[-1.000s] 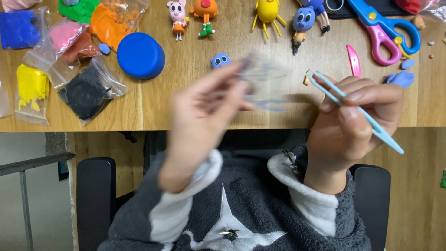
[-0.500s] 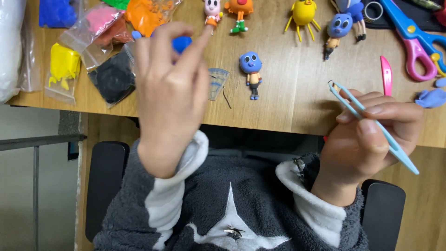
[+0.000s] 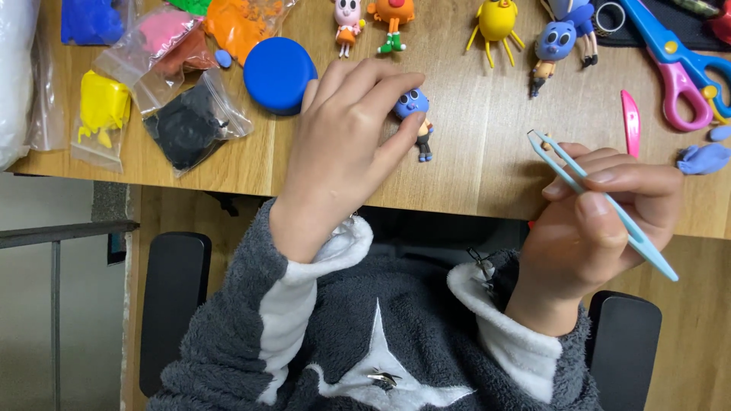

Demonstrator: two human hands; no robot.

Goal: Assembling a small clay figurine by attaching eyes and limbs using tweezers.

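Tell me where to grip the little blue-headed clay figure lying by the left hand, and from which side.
Grip the blue-headed figure by its round head, the widest and firmest-looking part, where the left hand already touches it. Come from above, fingers on either side of the head: it lies flat on the table, and its thin legs look fragile.

Left hand (image 3: 346, 137) pinches small blue-headed clay figure (image 3: 415, 114) on wooden table (image 3: 472, 152) (blue round lid (image 3: 278, 74) just beside), right hand (image 3: 601, 213) holds light-blue plastic tweezers (image 3: 601, 202), tips apart, above table edge.
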